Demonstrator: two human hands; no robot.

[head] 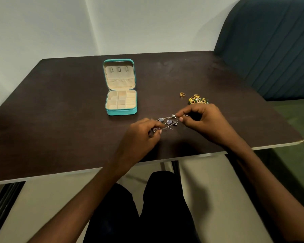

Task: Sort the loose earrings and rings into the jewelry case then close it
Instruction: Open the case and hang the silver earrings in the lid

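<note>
Both hands stretch a tangled silver chain piece just above the bench, in front of the open case.

The left hand pinches one end and the right hand the other, likely to pull the purple-stoned dangling earrings apart before storing. The teal jewelry case lies open, lid back, compartments bare and ready. The gold rings and earrings wait heaped near the right hand, one ring just beside them.

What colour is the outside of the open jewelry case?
Teal, seen in the head view: jewelry case.
</note>
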